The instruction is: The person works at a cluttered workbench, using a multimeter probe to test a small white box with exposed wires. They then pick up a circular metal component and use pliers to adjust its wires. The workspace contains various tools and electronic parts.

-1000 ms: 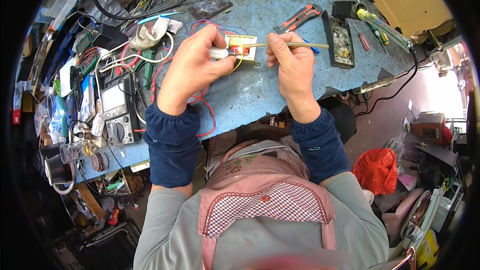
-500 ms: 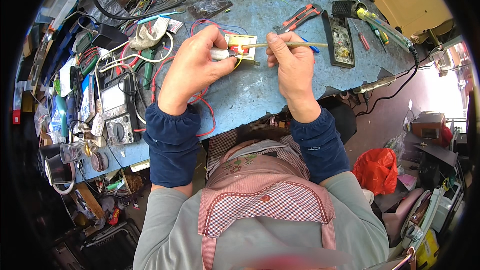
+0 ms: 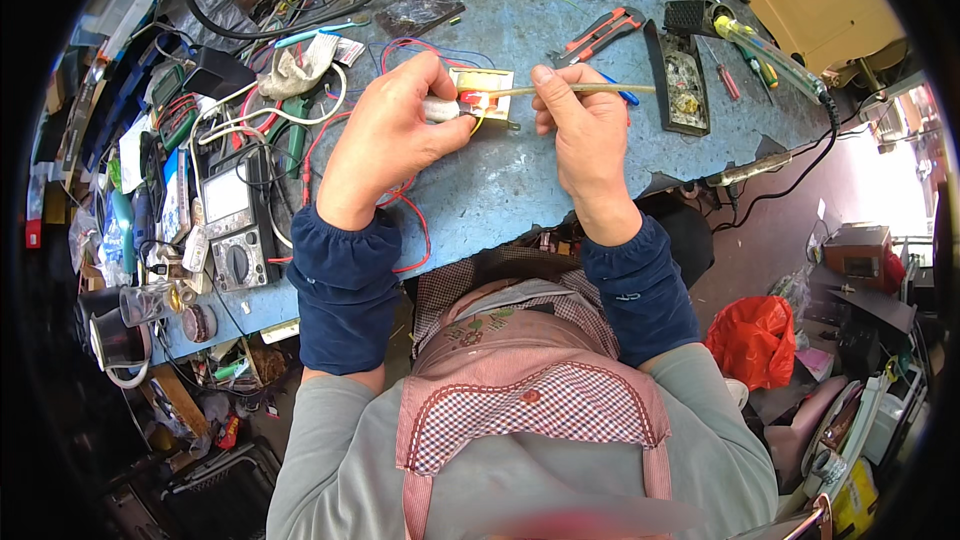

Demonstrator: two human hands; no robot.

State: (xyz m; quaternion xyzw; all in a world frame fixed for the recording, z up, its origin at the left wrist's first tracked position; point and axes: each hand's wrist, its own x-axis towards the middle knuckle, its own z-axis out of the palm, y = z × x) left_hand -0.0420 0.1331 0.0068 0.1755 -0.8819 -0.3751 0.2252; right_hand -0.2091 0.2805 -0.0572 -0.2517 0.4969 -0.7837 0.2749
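My left hand (image 3: 405,120) is closed on a small whitish-grey cylinder (image 3: 440,109), its thumb and fingers pinching around it. At the cylinder's right end a bright glow shows beside a red part (image 3: 468,96) and a thin yellow wire (image 3: 477,126). My right hand (image 3: 583,130) pinches a thin, brownish-grey rod or tube (image 3: 610,88), lying nearly level, its left end reaching the glow. Behind the glow is a small pale-framed piece (image 3: 504,82) with a yellow strip. The glare hides exactly what touches there.
A red-and-black utility knife (image 3: 600,35) lies beyond my right hand, with an open black casing (image 3: 680,90) to its right. A green-handled tool on a cable (image 3: 775,52) rests farther right. At left are a multimeter (image 3: 235,225), tangled wires and a cloth (image 3: 295,70).
Both hands stay almost in place. The glow by the cylinder has shifted slightly and looks a little wider and whiter.
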